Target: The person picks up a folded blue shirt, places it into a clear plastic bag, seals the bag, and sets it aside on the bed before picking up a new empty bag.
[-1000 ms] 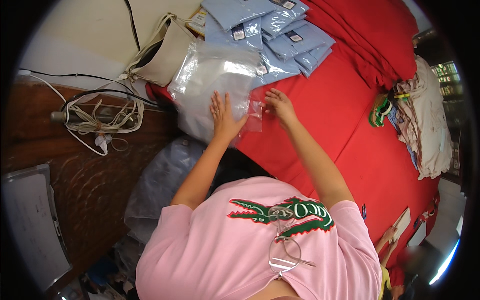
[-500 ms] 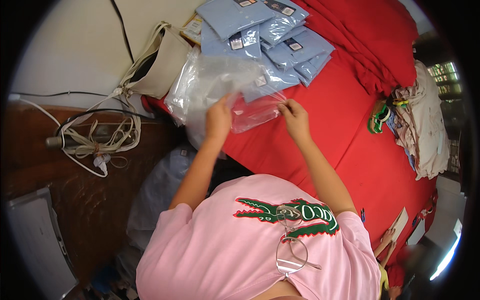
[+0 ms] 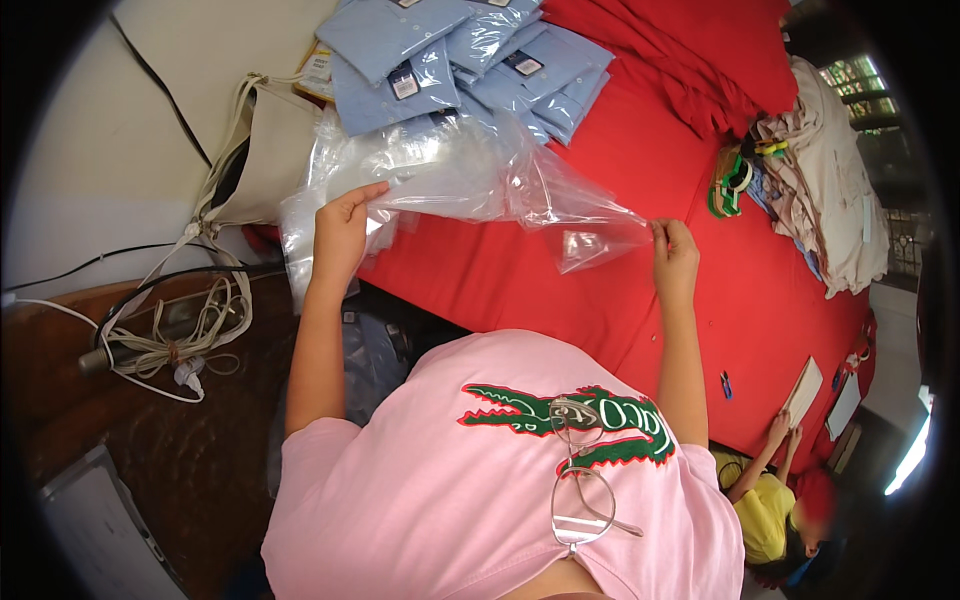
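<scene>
A clear plastic bag (image 3: 470, 190) is stretched between my two hands above the red cloth. My left hand (image 3: 342, 232) pinches its left end, beside a pile of similar clear bags (image 3: 305, 225). At the other end, my right hand (image 3: 677, 262) pinches a corner, and the plastic narrows toward those fingers. Just beyond the bag lie several folded light-blue shirts (image 3: 395, 40) in clear packaging with dark tags. Part of the lowest shirts shows only through the plastic.
Red cloth (image 3: 560, 290) covers the table. A beige bag (image 3: 270, 150) and coiled cables (image 3: 185, 335) lie left. At right are a green tape dispenser (image 3: 728, 185), a pale fabric heap (image 3: 830, 180) and small blue snips (image 3: 726, 384). Another person in yellow (image 3: 765, 515) holds a board lower right.
My hands have moved apart, the right one going right and the left one left, drawing the clear bag out wide between them. The view has shifted, and more of the other person shows.
</scene>
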A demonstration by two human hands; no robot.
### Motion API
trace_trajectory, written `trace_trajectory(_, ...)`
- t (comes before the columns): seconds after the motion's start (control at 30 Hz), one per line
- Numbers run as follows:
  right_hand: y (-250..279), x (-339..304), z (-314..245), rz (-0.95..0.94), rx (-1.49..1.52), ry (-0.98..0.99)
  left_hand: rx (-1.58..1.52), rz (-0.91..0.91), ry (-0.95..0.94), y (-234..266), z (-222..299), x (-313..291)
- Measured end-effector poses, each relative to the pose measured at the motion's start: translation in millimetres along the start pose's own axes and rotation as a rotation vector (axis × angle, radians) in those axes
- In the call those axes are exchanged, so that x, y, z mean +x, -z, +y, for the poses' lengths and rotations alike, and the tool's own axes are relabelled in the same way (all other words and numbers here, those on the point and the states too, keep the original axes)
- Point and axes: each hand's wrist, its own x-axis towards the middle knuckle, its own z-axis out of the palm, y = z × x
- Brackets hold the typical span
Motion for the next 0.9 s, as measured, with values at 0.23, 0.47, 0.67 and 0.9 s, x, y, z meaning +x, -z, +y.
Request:
trace_trajectory(0.23, 40.2, 13.5, -1.2, 0.105, -0.231, 0.192, 0.269, -0.021, -0.376, -20.1, 7.7, -19.1)
trace_trajectory(0.47, 60.4, -3.9, -7.2, -0.354, -0.062, -0.122, -0.237, 0.001, 0.066, -3.9, 30.8, -56.8)
trace_trajectory(0.67, 4.1, -38.2, -134.8, -0.873, 0.554, 0.257, -0.444, 0.154, 0.178, 64.6, 145.7, -94.4)
trace_trajectory(0.9, 13.3, -85.0, -117.0, -0.802, 1.413, -0.428, -0.505, -0.341, -0.164, -56.6, 223.0, -92.5)
